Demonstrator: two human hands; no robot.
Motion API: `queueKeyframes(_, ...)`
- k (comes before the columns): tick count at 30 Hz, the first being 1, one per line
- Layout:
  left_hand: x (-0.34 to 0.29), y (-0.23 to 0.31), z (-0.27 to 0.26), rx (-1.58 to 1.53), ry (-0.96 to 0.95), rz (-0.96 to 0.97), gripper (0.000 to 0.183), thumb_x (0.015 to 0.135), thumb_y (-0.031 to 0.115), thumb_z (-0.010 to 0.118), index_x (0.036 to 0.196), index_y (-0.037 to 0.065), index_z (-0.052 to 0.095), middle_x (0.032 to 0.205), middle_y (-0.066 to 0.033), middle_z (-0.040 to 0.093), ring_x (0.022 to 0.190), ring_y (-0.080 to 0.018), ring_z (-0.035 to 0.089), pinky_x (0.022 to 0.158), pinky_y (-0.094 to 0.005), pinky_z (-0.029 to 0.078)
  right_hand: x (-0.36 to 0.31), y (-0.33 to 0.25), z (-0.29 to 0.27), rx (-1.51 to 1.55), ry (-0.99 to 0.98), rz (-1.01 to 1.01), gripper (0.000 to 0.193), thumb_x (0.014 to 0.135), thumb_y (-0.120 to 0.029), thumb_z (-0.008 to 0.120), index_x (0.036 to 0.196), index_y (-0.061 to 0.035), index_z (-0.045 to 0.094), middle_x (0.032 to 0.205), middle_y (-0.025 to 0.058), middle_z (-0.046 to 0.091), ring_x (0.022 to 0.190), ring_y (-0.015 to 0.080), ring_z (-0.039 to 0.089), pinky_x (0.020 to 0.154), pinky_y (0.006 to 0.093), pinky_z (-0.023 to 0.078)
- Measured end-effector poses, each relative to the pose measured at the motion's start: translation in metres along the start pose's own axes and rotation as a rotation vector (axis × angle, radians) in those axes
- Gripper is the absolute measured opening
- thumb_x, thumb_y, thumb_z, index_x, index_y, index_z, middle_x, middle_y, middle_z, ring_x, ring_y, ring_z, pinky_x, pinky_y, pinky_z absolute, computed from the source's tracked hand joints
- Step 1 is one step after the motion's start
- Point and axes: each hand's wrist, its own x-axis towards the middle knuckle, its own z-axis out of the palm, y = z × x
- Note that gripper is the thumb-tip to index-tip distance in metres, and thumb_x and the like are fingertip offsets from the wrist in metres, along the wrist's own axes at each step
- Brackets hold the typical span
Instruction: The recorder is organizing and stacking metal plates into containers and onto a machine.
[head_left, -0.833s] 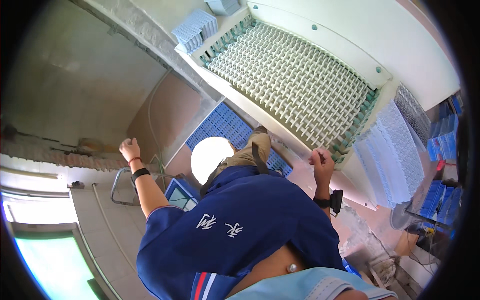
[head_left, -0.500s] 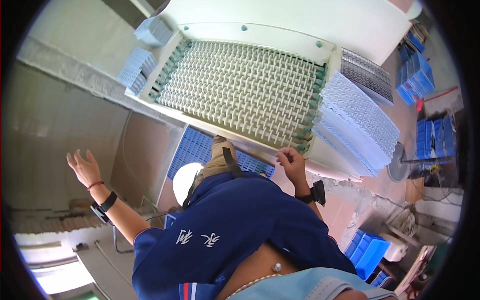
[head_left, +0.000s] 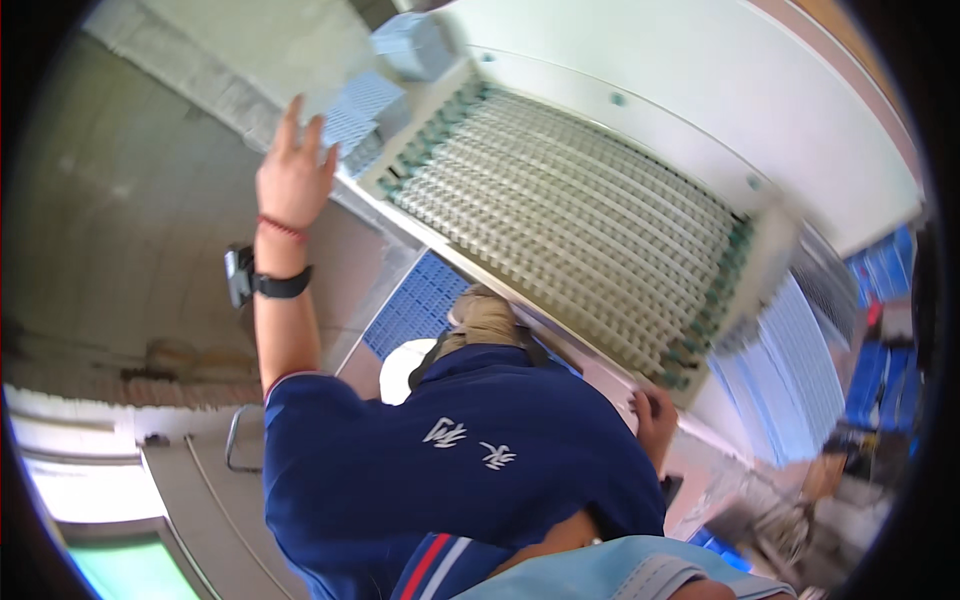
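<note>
My left hand (head_left: 290, 180) is raised with its fingers spread and holds nothing. It is just left of a stack of pale perforated trays (head_left: 362, 118), and a black wristband and a red cord sit on that wrist. My right hand (head_left: 655, 420) lies with curled fingers on the near rim of a large white rack (head_left: 580, 230) filled with rows of ridged white and green pieces. Whether it grips the rim is unclear. My dark blue shirt (head_left: 450, 470) fills the lower middle.
A blue grid tray (head_left: 415, 310) and a white round object (head_left: 402, 368) lie below the rack by my leg. Stacked pale sheets (head_left: 790, 380) and blue crates (head_left: 880, 370) stand at the right. A metal handle (head_left: 232, 440) is at the lower left.
My left hand has risen and swung right, from the concrete side up to the stack of perforated trays. My right hand stays at the rack's rim. The view has turned.
</note>
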Motion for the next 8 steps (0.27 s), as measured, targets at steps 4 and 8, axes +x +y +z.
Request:
queueKeyframes(4, 0.001, -0.043, 0.030, -0.048, 0.048, 0.010, 0.034, 0.072, 0.013, 0.069, 0.103, 0.007, 0.058, 0.126, -0.0139, 0.047, 0.095, -0.0295, 0.059, 0.071, -0.0350, 0.053, -0.019, -0.038, 0.011, -0.103, 0.052, 0.108, 0.012, 0.085, -0.009, 0.056, 0.091, 0.0027, 0.058, 0.083, 0.0092, 0.060, 0.073, 0.0144, 0.060, 0.066, 0.0253, 0.048)
queueKeyframes(8, 0.018, -0.096, 0.077, -0.098, 0.035, -0.028, 0.032, 0.072, 0.013, 0.069, 0.101, 0.007, 0.059, 0.125, -0.0150, 0.047, 0.095, -0.0279, 0.060, 0.069, -0.0345, 0.053, -0.040, -0.050, 0.029, -0.180, 0.160, 0.080, 0.014, 0.085, -0.007, 0.053, 0.095, 0.0025, 0.056, 0.089, 0.0083, 0.059, 0.076, 0.0165, 0.060, 0.065, 0.0241, 0.049)
